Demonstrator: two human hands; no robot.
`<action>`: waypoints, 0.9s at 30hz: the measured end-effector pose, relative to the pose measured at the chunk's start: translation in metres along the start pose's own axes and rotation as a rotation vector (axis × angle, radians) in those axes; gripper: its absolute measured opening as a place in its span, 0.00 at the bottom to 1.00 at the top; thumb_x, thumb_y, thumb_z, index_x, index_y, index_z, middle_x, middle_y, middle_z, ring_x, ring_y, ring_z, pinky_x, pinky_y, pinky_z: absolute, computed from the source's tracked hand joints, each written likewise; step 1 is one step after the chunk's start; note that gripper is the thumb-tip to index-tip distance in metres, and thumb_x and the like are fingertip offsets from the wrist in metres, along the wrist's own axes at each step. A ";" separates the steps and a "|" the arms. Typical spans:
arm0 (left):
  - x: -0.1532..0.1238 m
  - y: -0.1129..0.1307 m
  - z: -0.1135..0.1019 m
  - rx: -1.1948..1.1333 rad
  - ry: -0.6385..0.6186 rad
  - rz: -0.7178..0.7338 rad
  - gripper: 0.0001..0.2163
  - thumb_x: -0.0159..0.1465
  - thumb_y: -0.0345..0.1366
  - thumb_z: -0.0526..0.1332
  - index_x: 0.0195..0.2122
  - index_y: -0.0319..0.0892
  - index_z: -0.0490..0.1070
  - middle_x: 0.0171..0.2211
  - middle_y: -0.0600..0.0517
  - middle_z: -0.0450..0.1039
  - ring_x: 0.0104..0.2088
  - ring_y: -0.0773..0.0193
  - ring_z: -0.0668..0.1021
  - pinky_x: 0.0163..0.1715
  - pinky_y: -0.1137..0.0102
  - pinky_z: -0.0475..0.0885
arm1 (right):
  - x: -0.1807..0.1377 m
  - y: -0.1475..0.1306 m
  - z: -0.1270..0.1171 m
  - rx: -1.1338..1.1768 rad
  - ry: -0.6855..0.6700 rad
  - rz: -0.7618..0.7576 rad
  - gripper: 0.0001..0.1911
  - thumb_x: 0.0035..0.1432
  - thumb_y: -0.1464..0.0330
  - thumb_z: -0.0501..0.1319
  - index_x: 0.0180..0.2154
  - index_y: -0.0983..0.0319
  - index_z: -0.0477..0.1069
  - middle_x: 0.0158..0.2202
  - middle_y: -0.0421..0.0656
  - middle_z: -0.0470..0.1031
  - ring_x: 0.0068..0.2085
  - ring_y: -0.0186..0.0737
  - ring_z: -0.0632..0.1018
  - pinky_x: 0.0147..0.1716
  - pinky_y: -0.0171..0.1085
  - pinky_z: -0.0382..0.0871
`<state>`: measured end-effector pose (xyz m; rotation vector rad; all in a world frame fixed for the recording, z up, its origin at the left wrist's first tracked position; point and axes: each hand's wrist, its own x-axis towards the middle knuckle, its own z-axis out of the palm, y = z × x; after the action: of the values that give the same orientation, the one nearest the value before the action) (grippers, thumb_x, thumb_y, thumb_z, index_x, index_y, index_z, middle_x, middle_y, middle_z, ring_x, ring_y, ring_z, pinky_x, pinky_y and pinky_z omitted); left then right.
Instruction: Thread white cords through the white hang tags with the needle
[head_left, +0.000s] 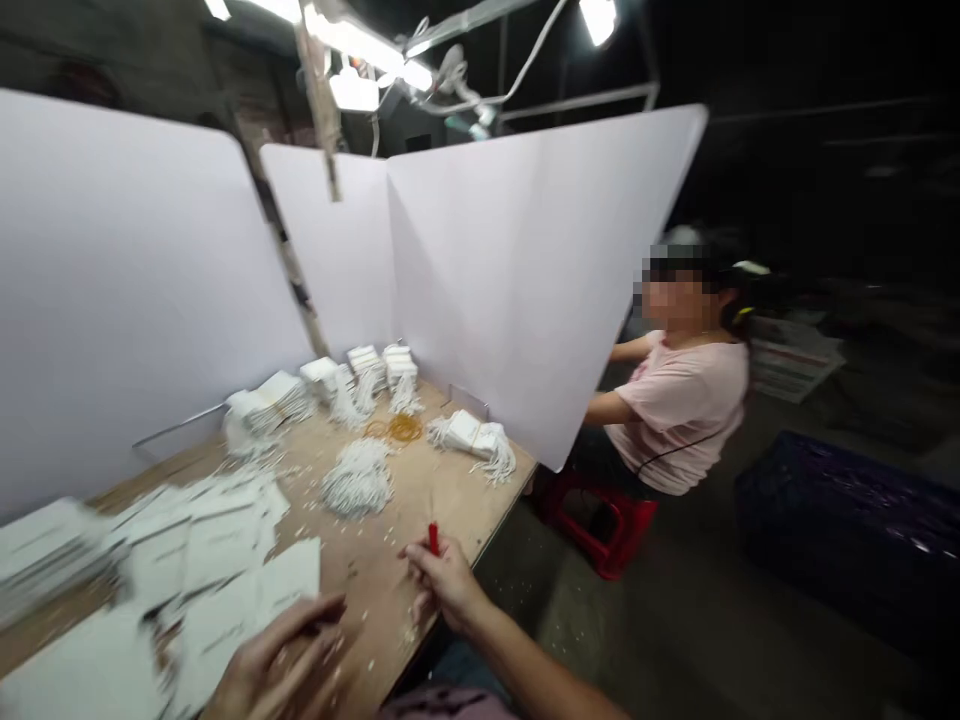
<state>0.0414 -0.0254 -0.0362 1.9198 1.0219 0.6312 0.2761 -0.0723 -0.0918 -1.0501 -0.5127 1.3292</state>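
My right hand rests on the near edge of the wooden table, fingers closed round a small red tool that sticks up from the grip. My left hand lies low at the front, blurred, its fingers curled over the corner of a white paper tag. A spread of white tags lies just left of both hands. A loose heap of white strings sits in the table's middle, beyond my right hand.
Bundled tag stacks line the back of the table against white partition boards. Yellow rubber bands lie by another tag bundle. A person in a pink shirt sits on a red stool right of the partition. A dark crate stands far right.
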 end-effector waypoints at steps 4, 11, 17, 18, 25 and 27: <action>-0.008 0.005 -0.036 0.038 0.097 -0.033 0.20 0.62 0.52 0.64 0.48 0.43 0.79 0.47 0.45 0.81 0.47 0.53 0.81 0.49 0.64 0.77 | -0.007 0.007 0.000 -0.002 -0.035 0.066 0.29 0.44 0.49 0.72 0.38 0.66 0.75 0.22 0.31 0.61 0.16 0.25 0.63 0.11 0.31 0.69; -0.017 -0.043 -0.100 0.075 0.591 -0.141 0.20 0.61 0.49 0.65 0.46 0.37 0.78 0.46 0.43 0.80 0.46 0.56 0.80 0.48 0.64 0.74 | -0.007 0.023 0.004 -0.044 -0.056 0.115 0.26 0.47 0.52 0.73 0.39 0.64 0.74 0.22 0.31 0.59 0.17 0.25 0.61 0.10 0.31 0.69; 0.050 -0.065 -0.121 0.541 0.467 0.058 0.16 0.68 0.42 0.59 0.49 0.35 0.76 0.49 0.41 0.75 0.49 0.55 0.76 0.50 0.61 0.72 | -0.003 0.032 0.018 -0.067 -0.089 0.122 0.25 0.48 0.52 0.73 0.39 0.64 0.75 0.23 0.32 0.59 0.18 0.25 0.60 0.11 0.30 0.69; 0.064 -0.069 -0.122 0.594 0.438 0.073 0.16 0.69 0.41 0.58 0.49 0.35 0.76 0.50 0.41 0.74 0.52 0.53 0.74 0.52 0.59 0.70 | -0.002 0.034 0.019 -0.069 -0.090 0.126 0.26 0.48 0.51 0.73 0.39 0.64 0.75 0.23 0.32 0.59 0.18 0.25 0.60 0.11 0.30 0.69; 0.111 -0.099 -0.121 0.773 0.406 0.027 0.12 0.62 0.34 0.65 0.47 0.38 0.77 0.44 0.42 0.72 0.48 0.47 0.72 0.49 0.53 0.70 | 0.005 0.037 0.014 -0.087 -0.064 0.133 0.27 0.47 0.50 0.73 0.39 0.64 0.75 0.22 0.32 0.60 0.18 0.25 0.61 0.11 0.30 0.70; 0.110 -0.104 -0.119 0.801 0.391 0.011 0.13 0.60 0.33 0.66 0.46 0.37 0.76 0.48 0.40 0.70 0.52 0.45 0.71 0.51 0.51 0.69 | 0.008 0.036 0.012 -0.086 -0.051 0.138 0.27 0.46 0.50 0.74 0.39 0.64 0.76 0.22 0.32 0.60 0.18 0.25 0.61 0.10 0.31 0.70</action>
<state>-0.0293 0.1515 -0.0600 2.5374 1.6968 0.6784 0.2486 -0.0641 -0.1185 -1.1416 -0.5474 1.4694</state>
